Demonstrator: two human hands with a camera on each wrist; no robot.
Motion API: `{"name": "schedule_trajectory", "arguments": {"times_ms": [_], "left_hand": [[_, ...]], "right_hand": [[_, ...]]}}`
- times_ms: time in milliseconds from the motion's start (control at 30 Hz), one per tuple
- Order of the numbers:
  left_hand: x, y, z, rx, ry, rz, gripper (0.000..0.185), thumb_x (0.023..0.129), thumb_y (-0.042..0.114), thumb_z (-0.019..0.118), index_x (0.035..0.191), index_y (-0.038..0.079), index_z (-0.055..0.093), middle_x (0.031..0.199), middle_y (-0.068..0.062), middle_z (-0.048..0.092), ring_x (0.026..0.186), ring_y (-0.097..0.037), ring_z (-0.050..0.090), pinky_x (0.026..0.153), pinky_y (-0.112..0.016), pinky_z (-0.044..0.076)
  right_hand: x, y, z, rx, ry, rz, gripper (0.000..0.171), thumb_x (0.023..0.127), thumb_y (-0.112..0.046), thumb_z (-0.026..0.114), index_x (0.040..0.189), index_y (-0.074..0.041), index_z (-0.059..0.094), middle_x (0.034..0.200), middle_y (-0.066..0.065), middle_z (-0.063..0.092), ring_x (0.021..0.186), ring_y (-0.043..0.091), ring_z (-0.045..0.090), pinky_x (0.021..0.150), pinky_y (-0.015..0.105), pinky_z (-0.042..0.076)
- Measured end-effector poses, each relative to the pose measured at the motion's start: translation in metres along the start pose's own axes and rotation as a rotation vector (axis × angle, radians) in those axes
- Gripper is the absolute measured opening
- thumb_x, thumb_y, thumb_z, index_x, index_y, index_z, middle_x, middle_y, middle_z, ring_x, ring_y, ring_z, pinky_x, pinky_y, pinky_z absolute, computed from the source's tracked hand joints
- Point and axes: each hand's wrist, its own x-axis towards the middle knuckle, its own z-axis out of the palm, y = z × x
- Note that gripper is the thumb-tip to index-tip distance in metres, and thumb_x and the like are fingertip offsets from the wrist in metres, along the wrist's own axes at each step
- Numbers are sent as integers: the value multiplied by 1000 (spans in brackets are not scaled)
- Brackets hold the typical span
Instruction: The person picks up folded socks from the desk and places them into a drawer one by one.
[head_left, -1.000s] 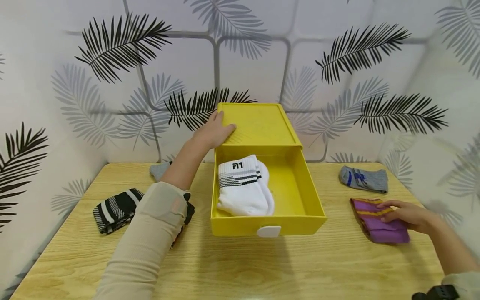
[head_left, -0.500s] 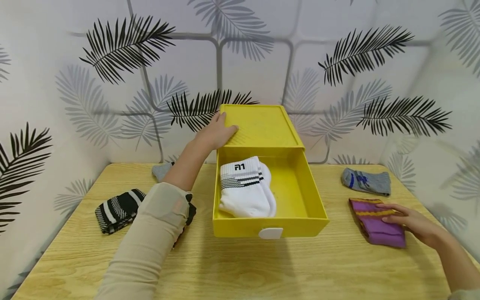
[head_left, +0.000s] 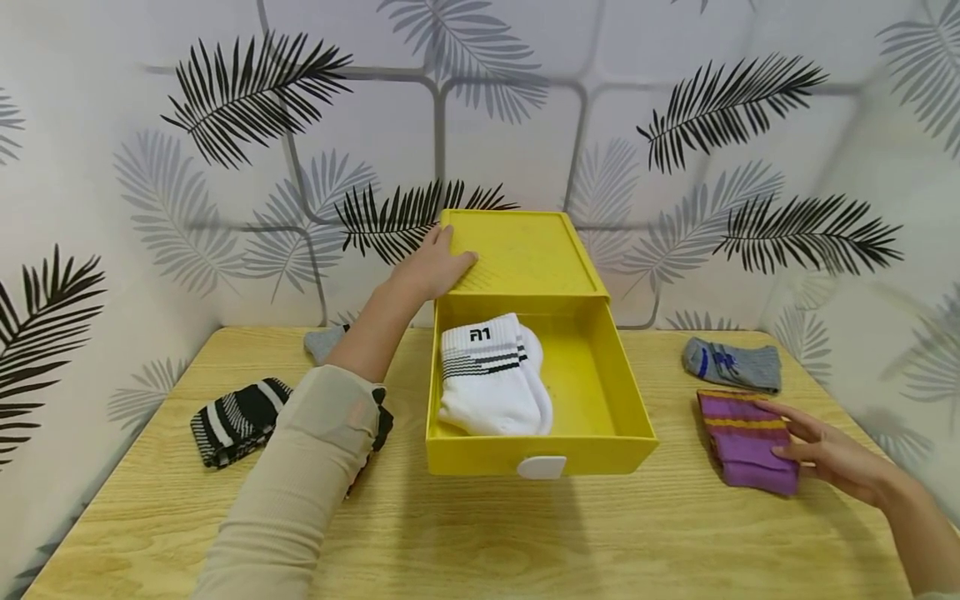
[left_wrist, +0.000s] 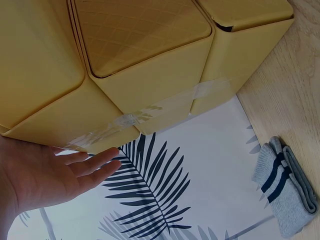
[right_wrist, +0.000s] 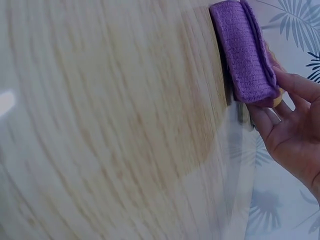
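Observation:
A yellow drawer box (head_left: 525, 250) stands at the back of the wooden table (head_left: 525, 533), its drawer (head_left: 633, 421) pulled out toward me. A folded pair of white socks (head_left: 491, 375) with black stripes lies in the drawer's left half. My left hand (head_left: 435, 267) rests flat on the box's top left corner; in the left wrist view the left hand (left_wrist: 45, 182) lies open against the box (left_wrist: 140, 60). My right hand (head_left: 817, 454) pinches the right edge of a folded purple sock (head_left: 746, 437) with yellow stripes. The right wrist view shows the purple sock (right_wrist: 242, 50) between thumb and fingers (right_wrist: 265, 117).
A grey sock with blue marks (head_left: 731, 364) lies behind the purple one. A black-and-white striped sock (head_left: 236, 417) lies at the left, and another dark sock is partly hidden under my left sleeve. A grey sock (head_left: 321, 340) lies near the back wall, the same grey sock (left_wrist: 287, 192) showing in the left wrist view.
My right hand has slid from on top of the purple sock to its right edge and taken hold there; the sock has shifted slightly. The left hand has stayed on the box.

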Motion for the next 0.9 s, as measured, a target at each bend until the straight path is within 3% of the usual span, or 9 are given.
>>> {"name": "schedule_trajectory", "arguments": {"times_ms": [200,433,700,900], "left_hand": [[1,0,1,-4,5,1,71,95,49,31,149,14,2,153,-7,-3,134,-35,14,103,-52,21],[1,0,1,-10,6,3,71,95,49,31,149,13,1,153,-7,-3,135,-35,13,103,-52,20],[2,1,0,28,7,-6,68,96,47,28,149,13,1,153,-6,-3,135,-33,14,103,-51,19],[1,2,-2,71,-7,13,54,99,25,17,148,9,2,153,-6,-3,137,-22,3,106,-41,20]], "right_hand": [[-2,0,2,26,-12,-44,65,98,-8,40,150,-25,5,143,23,-18,104,-2,46,83,36,46],[-3,-15,6,102,-63,-193,62,98,1,35,150,-22,11,130,-17,32,107,10,51,83,38,48],[-5,-52,16,182,-133,-252,62,97,6,31,148,-29,20,127,-11,44,107,17,54,83,40,48],[-5,-77,22,189,-144,-259,61,97,6,30,146,-30,25,128,-9,45,106,20,55,84,39,47]]}}
